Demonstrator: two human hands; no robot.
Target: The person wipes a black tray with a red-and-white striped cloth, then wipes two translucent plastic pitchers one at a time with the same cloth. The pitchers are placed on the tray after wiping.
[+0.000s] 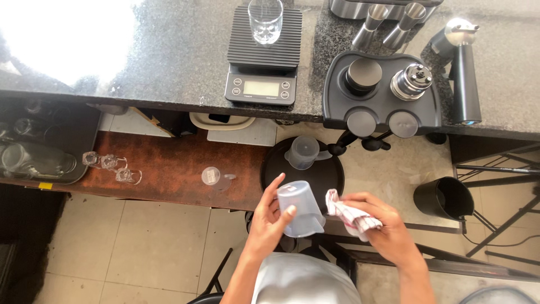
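Nearest the camera, the left hand [270,219] holds a translucent plastic measuring cup [300,208], fingers wrapped round its wall and thumb on the near side, the cup tilted with its mouth toward the far left. Just right of it, the right hand [379,228] is closed on a bunched white-and-red cloth [350,215], which touches the cup's right side. Judged from this, wiping of the held cup is in progress and not finished.

Beyond the hands, a round black tray [281,169] carries a second translucent cup [302,152], standing upright; whether it has been wiped cannot be told. Left of the tray, small clear glass items [112,166] lie on a rust-brown shelf [174,174].

Farther off, on the dark granite worktop [169,67], a black scale [262,56] bears an empty drinking glass [265,21]. To its right stands a black tamping station [382,90].
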